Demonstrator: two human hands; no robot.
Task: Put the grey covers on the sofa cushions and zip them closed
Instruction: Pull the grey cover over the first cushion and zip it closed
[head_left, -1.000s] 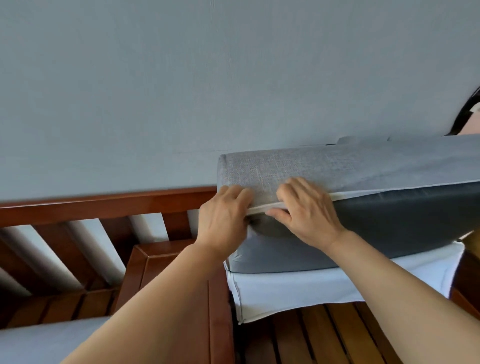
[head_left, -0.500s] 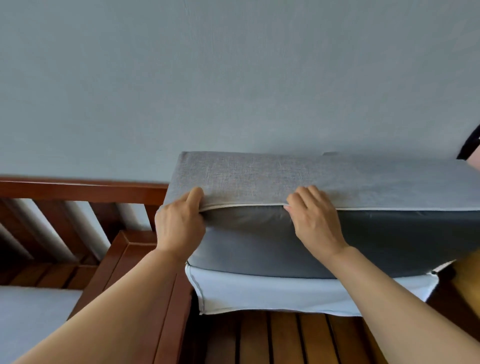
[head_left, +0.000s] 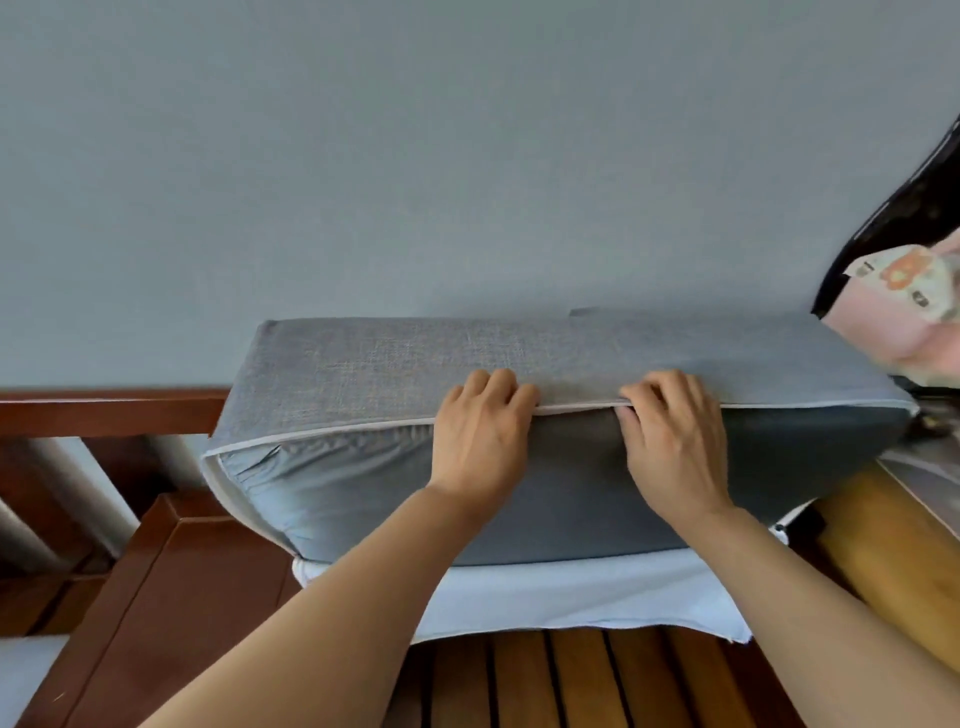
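A sofa cushion (head_left: 545, 499) with a dark grey inner lining lies on the wooden sofa, its open side facing me. The light grey woven cover (head_left: 395, 358) is pulled over its top, and the cover's pale piped edge (head_left: 322, 437) runs along the opening. My left hand (head_left: 480, 431) grips that edge near the middle, fingers curled over the top. My right hand (head_left: 670, 431) grips the same edge a little to the right, fingertips tucked under it. The cover's lower flap (head_left: 545, 603), pale inside, hangs out below the cushion.
Brown wooden sofa slats (head_left: 545, 680) lie under the cushion, with a wooden armrest (head_left: 156, 582) at the left and a back rail (head_left: 104, 410) behind. A grey wall fills the upper view. A pink patterned item (head_left: 904, 306) and a yellow-brown surface (head_left: 883, 545) sit at the right.
Both hands slid rightward along the cover's piped edge, the left from the cushion's left corner to its middle. More of the cushion's left end shows now.
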